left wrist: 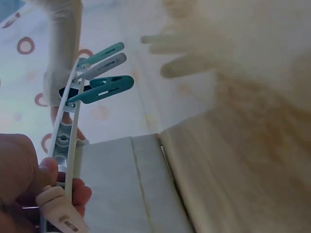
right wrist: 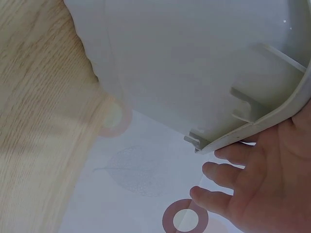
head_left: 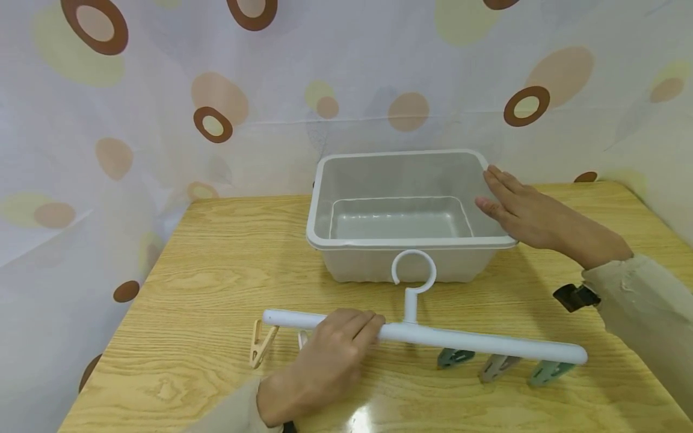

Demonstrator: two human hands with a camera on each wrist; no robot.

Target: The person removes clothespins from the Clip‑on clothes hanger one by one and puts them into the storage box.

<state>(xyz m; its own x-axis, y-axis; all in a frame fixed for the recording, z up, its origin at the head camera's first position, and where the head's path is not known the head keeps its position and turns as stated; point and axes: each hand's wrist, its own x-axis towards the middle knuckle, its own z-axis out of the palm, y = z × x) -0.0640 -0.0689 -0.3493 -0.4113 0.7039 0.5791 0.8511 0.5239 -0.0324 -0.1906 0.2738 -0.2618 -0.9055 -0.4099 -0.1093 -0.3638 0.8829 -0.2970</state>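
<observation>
My left hand [head_left: 330, 355] grips the bar of a white clip hanger [head_left: 465, 340], left of its hook, above the table. From the bar's right end hang a dark green clothespin [head_left: 455, 357], a grey-beige clothespin [head_left: 498, 367] and a light green clothespin [head_left: 549, 373]. A yellow clothespin [head_left: 261, 346] hangs at the left end, and a pale clothespin [left wrist: 60, 208] sits by my left fingers. Behind the hanger stands a light grey plastic bin [head_left: 400, 243] with nothing inside. My right hand [head_left: 525, 210] touches the bin's right rim with extended fingers, seen from below in the right wrist view.
The wooden table [head_left: 227, 270] carries the bin near its back edge. A patterned cloth [head_left: 281, 96] hangs behind and beside the table. A black strap [head_left: 576, 297] is at my right sleeve.
</observation>
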